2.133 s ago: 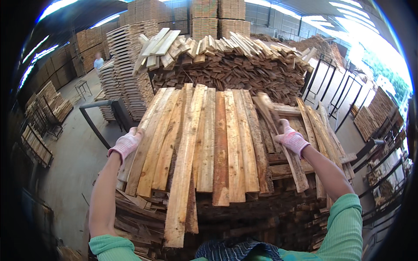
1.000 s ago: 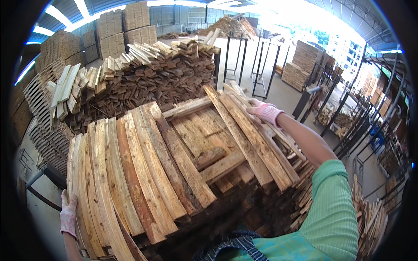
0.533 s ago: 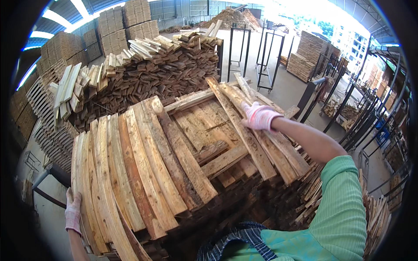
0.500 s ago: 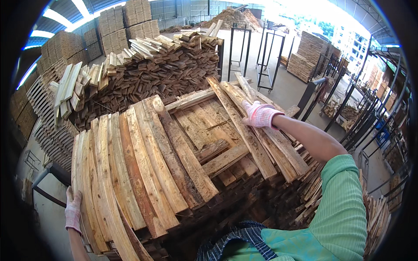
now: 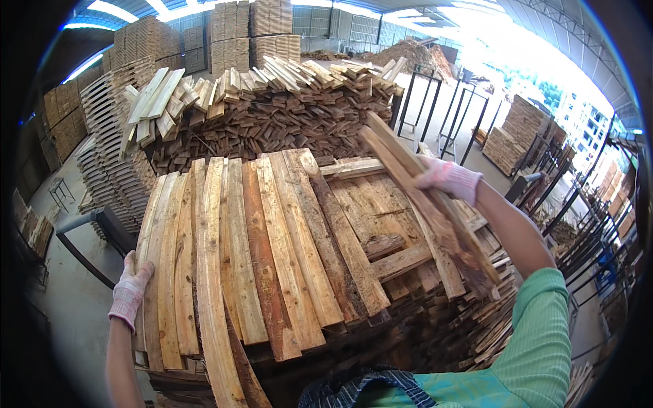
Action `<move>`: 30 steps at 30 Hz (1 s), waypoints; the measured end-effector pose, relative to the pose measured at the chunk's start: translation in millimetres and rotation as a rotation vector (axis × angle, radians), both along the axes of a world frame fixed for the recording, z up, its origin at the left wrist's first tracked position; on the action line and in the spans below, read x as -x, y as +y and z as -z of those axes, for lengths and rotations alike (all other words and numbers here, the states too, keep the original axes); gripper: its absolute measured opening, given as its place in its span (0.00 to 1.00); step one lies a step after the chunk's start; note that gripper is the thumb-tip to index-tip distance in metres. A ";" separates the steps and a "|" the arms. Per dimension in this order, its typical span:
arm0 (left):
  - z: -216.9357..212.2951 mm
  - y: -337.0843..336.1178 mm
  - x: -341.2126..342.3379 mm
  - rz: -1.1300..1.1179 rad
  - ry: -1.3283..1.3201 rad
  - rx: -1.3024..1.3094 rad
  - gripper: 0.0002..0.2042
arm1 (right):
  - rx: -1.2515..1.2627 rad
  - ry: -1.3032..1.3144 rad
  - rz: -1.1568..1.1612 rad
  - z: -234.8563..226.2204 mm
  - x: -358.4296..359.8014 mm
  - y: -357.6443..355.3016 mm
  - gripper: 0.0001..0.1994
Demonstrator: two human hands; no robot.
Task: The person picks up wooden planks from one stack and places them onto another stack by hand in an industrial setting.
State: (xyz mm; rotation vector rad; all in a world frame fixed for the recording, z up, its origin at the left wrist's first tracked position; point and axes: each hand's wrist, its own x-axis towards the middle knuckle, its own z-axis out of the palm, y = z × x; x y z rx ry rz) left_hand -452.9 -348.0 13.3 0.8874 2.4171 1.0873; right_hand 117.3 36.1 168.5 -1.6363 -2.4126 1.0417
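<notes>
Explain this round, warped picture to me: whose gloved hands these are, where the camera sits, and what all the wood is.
The camera is worn on a person's head and looks down, so the arms coming up from the bottom edge are that person's own. The wide lens bends straight edges near the rim. The left hand, in a pale knit glove, rests against the left edge of a row of long wooden slats laid side by side on a stack. The right hand has its grip on a few rough slats raised at an angle above the stack. Behind stands a larger heap of slats, with metal racks to its right.
</notes>
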 end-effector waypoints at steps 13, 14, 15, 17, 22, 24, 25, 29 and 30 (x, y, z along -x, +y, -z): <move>-10.8 11.9 -17.4 0.015 0.096 0.096 0.40 | -0.377 -0.097 -0.079 125.1 132.2 26.0 0.41; -12.6 10.3 -17.3 -0.002 0.124 0.145 0.40 | -0.110 -0.097 0.022 105.3 147.7 4.7 0.40; -16.0 8.1 -19.6 0.001 0.153 0.172 0.40 | -0.205 0.070 -0.128 94.5 150.7 -15.9 0.38; -13.8 6.3 -15.2 -0.002 0.185 0.175 0.40 | -0.327 -0.167 0.041 101.2 175.1 -47.3 0.31; 8.8 10.8 13.1 0.029 0.112 0.067 0.38 | -0.298 -0.104 -0.216 99.2 151.2 -20.9 0.36; 21.5 6.6 31.9 0.036 0.166 0.057 0.37 | -0.182 -0.158 -0.498 77.0 121.5 4.9 0.39; 28.1 -6.4 47.3 0.024 0.209 0.050 0.37 | 0.068 -0.105 -0.350 53.2 111.2 -8.5 0.39; 46.2 4.4 62.1 0.061 0.103 -0.102 0.36 | -0.372 -0.451 -0.083 53.6 -37.3 54.2 0.39; 49.8 1.8 67.2 0.043 0.137 -0.079 0.35 | -0.353 -0.449 0.001 66.2 -64.1 48.2 0.40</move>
